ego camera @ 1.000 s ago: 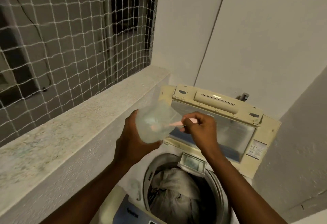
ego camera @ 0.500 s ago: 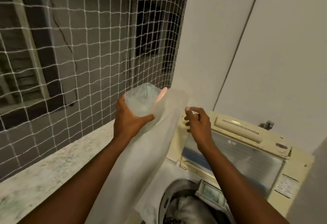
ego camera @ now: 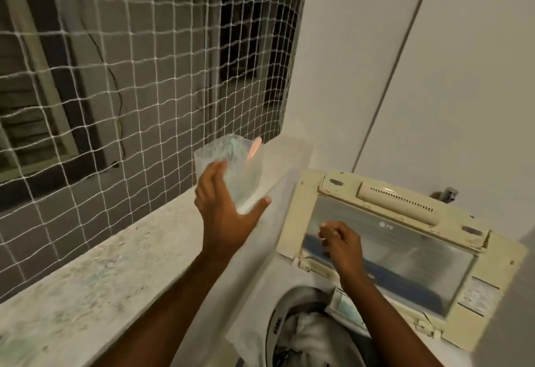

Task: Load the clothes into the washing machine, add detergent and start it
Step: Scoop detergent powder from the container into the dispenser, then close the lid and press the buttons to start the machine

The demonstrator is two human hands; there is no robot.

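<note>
Two hands are working above the open washing machine (ego camera: 292, 277). The left hand (ego camera: 228, 210) is holding a clear plastic tub (ego camera: 231, 169) of detergent over the stone ledge (ego camera: 95, 265), fingers (ego camera: 211, 181) wrapped around its side, thumb underneath; a pink scoop (ego camera: 254, 146) is poking out of the top. The right hand (ego camera: 341, 245) is hovering in front of the raised lid (ego camera: 388, 248), fingers loosely curled and holding nothing. Clothes (ego camera: 315, 340) are lying in the drum. The tub is likely light, thin-walled and slick; gripping low around the body is probably safest.
</note>
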